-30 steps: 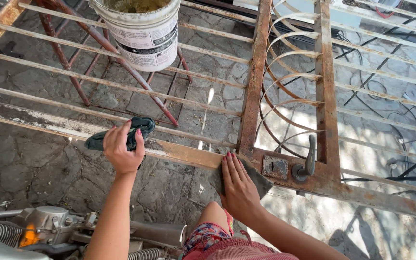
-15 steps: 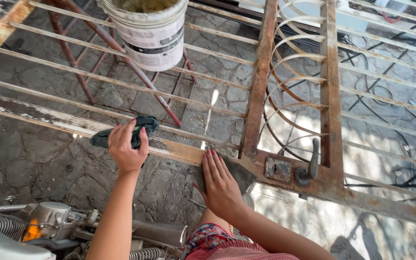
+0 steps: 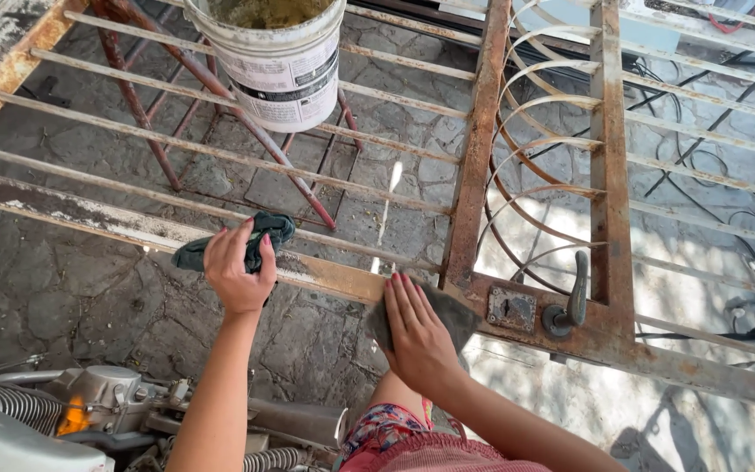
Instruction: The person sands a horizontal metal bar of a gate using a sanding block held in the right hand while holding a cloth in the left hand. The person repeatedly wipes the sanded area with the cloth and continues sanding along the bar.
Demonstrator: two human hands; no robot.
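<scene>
**Two hands, two cloths, one rusty gate**

I see my left hand [image 3: 239, 269] on the long flat bar of the rusty gate [image 3: 474, 175]. Its fingers are curled over a dark green cloth [image 3: 259, 238] and press it down on the bar. The cloth sticks out past the fingers on both sides. The bar under it is brown with rust, and further to the left it still has some old white paint.

My right hand [image 3: 417, 332] is a bit further along the same bar, near the spot where the thick upright post meets it. This hand lies flat with the fingers straight and close together. It pushes on a grey cloth [image 3: 458, 313], and I can see the cloth poking out from under the palm on the right side.

Just beside the grey cloth there is a small metal lock plate [image 3: 511, 309] with a keyhole. Next to that is a dark door handle [image 3: 570, 301] that points up.

The gate lies flat above a stone floor [image 3: 80, 288]. It has many thin bars, and some curved ones near the post. A white bucket [image 3: 277, 61] with muddy stuff in it stands on the thin bars at the top, above a red metal stand [image 3: 220, 96]. Black cables [image 3: 701, 157] lie on the floor to the right. At the bottom left I see part of a motorbike engine [image 3: 89, 402].
</scene>
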